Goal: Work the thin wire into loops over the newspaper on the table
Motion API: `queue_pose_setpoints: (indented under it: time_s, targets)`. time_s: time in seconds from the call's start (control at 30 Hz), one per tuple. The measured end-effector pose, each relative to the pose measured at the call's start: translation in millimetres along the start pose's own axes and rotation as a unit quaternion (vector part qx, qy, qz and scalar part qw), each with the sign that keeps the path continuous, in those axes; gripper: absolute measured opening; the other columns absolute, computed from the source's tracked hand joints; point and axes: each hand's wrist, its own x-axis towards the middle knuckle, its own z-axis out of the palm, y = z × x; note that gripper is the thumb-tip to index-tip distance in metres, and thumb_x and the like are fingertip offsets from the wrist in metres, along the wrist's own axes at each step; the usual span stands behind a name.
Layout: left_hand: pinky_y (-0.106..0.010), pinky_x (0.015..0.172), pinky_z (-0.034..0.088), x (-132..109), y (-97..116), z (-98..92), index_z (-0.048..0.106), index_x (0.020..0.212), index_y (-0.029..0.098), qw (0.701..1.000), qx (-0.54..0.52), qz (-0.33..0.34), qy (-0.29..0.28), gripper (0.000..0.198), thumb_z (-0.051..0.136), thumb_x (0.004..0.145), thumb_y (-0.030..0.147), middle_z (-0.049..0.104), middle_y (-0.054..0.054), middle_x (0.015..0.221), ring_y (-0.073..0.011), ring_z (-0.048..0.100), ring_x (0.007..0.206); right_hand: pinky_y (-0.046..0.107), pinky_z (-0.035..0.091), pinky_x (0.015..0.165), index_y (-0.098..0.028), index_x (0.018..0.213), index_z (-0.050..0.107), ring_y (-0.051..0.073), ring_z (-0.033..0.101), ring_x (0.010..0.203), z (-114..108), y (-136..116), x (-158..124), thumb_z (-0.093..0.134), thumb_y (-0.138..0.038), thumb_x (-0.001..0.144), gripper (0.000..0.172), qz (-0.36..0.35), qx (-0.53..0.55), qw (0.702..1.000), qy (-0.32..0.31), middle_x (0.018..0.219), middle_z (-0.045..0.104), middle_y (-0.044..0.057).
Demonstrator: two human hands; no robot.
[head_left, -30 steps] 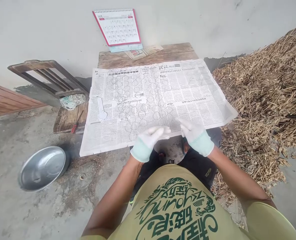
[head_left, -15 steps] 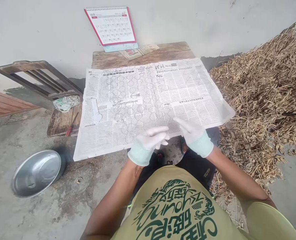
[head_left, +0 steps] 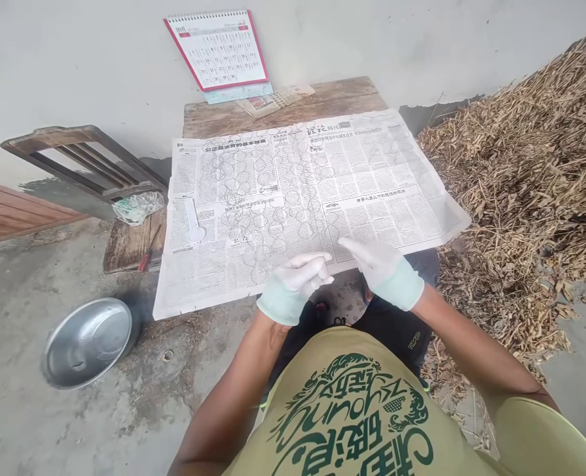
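Note:
Both of my hands wear white gloves with pale green cuffs and hover at the near edge of a spread newspaper (head_left: 297, 192) that covers a low wooden table (head_left: 322, 99). My left hand (head_left: 300, 279) has its fingers loosely curled, pointing right, with nothing visible in them. My right hand (head_left: 379, 264) has its fingers stretched out towards the left, over the paper's near edge, and holds nothing. The two hands are close together but apart.
A calendar (head_left: 216, 49) leans on the wall behind the table. A big heap of dry stalks and pods (head_left: 525, 178) lies to the right. A metal basin (head_left: 89, 340) sits on the concrete floor at the left, near a wooden frame (head_left: 79, 162) and a screwdriver (head_left: 146, 254).
The hands have stayed at the paper's near edge, with the left fingers curling in a little more. The view has shifted slightly.

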Motion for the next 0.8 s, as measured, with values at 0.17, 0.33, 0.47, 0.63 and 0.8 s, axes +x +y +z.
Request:
queue_pose_setpoints:
  time_s: [0.17,0.33,0.47,0.63,0.8]
  targets:
    - [-0.031,0.071,0.056,3,-5,-8.9,0.080,0.092,0.015,0.999,0.034,0.012,0.007,0.030,0.087,0.076,0.038,0.064,0.002,0.065,-0.0101,0.052,0.060,0.035,0.056,0.078,-0.020,0.148,0.060,0.021,0.064,0.080,-1,-3,6,0.043,-0.009,0.102,0.051,0.020,0.019,0.999,-0.031,0.089,0.072,0.007]
    - [-0.032,0.069,0.055,4,3,-10.8,0.081,0.098,0.015,0.995,0.088,0.034,0.025,0.032,0.082,0.079,0.041,0.068,0.000,0.067,-0.0112,0.053,0.058,0.037,0.058,0.084,-0.023,0.106,0.079,0.021,0.072,0.084,-19,-13,21,0.047,-0.028,0.108,0.033,0.127,0.094,0.987,-0.037,0.093,0.078,0.006]
    - [-0.033,0.071,0.055,10,11,-6.3,0.081,0.093,0.014,0.990,0.124,0.049,0.050,0.035,0.082,0.078,0.045,0.062,0.000,0.060,-0.0153,0.058,0.061,0.041,0.058,0.099,-0.025,0.119,0.080,0.024,0.076,0.106,-21,-11,31,0.058,-0.027,0.101,0.029,0.178,0.152,0.972,0.005,0.116,0.081,0.005]
    - [-0.042,0.090,0.058,16,18,-9.4,0.079,0.113,0.016,0.988,0.119,0.072,0.073,0.049,0.082,0.079,0.052,0.071,-0.002,0.076,-0.0188,0.066,0.072,0.040,0.058,0.102,-0.028,0.121,0.082,0.022,0.077,0.102,-25,4,48,0.055,-0.028,0.101,0.033,0.200,0.162,0.966,0.005,0.115,0.082,0.003]
    - [-0.044,0.100,0.057,4,19,-37.9,0.079,0.119,0.022,0.980,0.165,0.049,0.099,0.057,0.078,0.081,0.064,0.080,-0.008,0.098,-0.0261,0.074,0.094,0.034,0.060,0.086,-0.022,0.121,0.082,0.020,0.075,0.082,-47,48,62,0.055,-0.028,0.103,0.033,0.258,0.088,0.962,0.019,0.088,0.082,0.002]
